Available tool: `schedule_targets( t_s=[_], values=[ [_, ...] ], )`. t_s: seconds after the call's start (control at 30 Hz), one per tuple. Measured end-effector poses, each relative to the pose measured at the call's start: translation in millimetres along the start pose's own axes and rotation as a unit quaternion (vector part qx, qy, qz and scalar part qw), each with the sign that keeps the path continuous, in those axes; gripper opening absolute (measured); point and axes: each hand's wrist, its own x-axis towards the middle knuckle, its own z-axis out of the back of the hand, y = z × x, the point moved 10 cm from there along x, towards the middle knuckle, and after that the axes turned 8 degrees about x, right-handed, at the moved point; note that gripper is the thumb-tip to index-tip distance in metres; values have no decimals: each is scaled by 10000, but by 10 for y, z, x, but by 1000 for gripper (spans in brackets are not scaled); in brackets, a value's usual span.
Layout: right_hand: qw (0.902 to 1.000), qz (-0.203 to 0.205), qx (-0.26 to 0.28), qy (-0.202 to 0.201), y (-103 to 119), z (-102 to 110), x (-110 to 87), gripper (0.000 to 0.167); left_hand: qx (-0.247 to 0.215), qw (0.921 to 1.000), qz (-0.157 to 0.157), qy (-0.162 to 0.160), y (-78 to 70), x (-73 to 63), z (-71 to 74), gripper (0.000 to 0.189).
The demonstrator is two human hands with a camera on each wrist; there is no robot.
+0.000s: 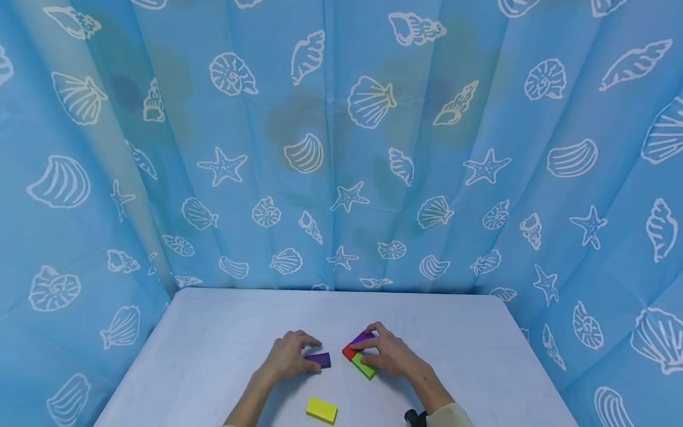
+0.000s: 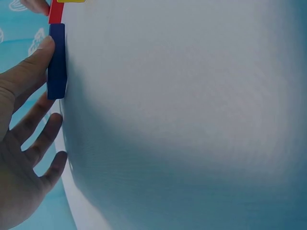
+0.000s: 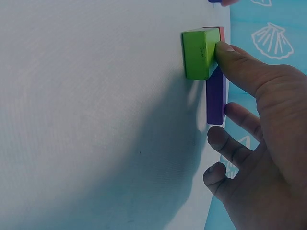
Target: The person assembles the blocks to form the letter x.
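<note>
In the head view, my left hand [image 1: 287, 357] holds a dark blue-purple block [image 1: 320, 360] between thumb and fingers on the white table. The thumb lies against that block [image 2: 57, 62] in the left wrist view, the other fingers spread below. My right hand [image 1: 396, 356] grips a touching group: a red block [image 1: 349, 351] at the corner, a green block [image 1: 365, 367] towards me and a purple block [image 1: 361, 338] on the far side. The right wrist view has the thumb on the green block [image 3: 195, 55] and a finger at the purple block [image 3: 215, 98]; the red one is mostly hidden.
A yellow block [image 1: 322, 410] lies alone nearer to me, between the forearms. The white-covered table [image 1: 224, 320] ends at a blue shell-print curtain [image 1: 331, 178] behind and at both sides. Something black [image 1: 414, 417] sits by the right sleeve.
</note>
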Motion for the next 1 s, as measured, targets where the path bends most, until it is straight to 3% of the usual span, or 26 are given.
schedule_targets(
  t_s=[0.37, 1.0],
  values=[
    [10000, 56, 39, -7, 8, 7, 1, 33, 64, 9999, -126, -35, -38, -23, 17, 34],
    [9999, 80, 110, 43, 6, -5, -16, 33, 125, 9998, -138, -45, -46, -34, 0, 33]
  ],
)
